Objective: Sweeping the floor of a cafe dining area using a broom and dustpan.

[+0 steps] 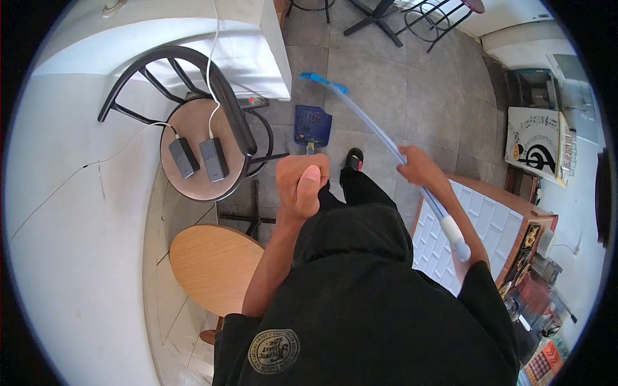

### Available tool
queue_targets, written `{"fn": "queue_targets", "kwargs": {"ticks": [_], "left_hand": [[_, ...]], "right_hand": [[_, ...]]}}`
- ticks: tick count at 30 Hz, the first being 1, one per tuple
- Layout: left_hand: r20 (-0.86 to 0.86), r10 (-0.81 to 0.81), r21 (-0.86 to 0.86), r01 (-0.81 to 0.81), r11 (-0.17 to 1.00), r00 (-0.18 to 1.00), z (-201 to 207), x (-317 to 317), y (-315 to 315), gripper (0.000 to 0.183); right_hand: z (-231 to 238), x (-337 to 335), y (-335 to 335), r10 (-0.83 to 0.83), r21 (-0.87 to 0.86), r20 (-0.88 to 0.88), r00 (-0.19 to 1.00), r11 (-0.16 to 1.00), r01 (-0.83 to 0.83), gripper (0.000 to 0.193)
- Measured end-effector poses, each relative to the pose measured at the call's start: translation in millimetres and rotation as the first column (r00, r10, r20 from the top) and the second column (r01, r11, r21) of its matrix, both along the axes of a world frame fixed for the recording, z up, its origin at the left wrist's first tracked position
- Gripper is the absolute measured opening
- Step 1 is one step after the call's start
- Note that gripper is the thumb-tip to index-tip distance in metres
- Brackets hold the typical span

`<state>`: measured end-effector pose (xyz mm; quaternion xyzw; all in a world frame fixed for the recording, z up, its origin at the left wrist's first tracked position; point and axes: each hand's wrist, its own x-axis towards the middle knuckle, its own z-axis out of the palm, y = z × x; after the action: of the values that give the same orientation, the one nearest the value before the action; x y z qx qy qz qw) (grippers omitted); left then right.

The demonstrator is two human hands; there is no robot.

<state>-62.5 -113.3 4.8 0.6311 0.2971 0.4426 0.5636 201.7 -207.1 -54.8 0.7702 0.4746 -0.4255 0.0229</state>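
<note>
My left hand (300, 186) is closed in a fist, thumb on top, around the upright handle of a dark blue dustpan (313, 123). The pan rests on the grey floor just beyond that hand, with some dirt specks on it. My right hand (420, 166) grips the long pale blue handle of a broom (373, 122). Its handle slants from beside my right forearm down to the far left, where the bright blue head (323, 82) lies near the floor beyond the dustpan. The bristles cannot be made out.
At left a black-framed chair (222, 74) carries two grey cabled devices (214, 159) on its seat. A power strip (253, 102) lies behind it. Near my left elbow stands a round wooden table (215, 267). A white-tiled counter (476, 222) is close on the right. Stool legs (438, 26) stand far off.
</note>
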Motion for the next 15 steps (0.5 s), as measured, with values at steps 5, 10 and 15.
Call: {"fn": "queue_targets", "kwargs": {"ticks": [5,10,15], "left_hand": [[-0.009,-0.029,-0.007,0.029,1.000,1.000,-0.2,0.4,-4.8,0.040],[-0.018,-0.002,0.007,0.002,1.000,1.000,-0.6,0.7,-7.0,0.040],[-0.007,0.011,-0.015,-0.011,1.000,1.000,-4.3,-6.5,-4.7,0.040]], "right_hand": [[-81.0,14.2,54.3,0.096,0.233,0.167,0.981,0.963,-0.134,0.021],[-153.4,-5.1,72.4,0.097,0.177,0.250,0.963,0.973,-0.145,0.019],[-126.0,-45.7,4.2,0.307,0.059,0.224,0.925,0.943,-0.327,0.018]]}}
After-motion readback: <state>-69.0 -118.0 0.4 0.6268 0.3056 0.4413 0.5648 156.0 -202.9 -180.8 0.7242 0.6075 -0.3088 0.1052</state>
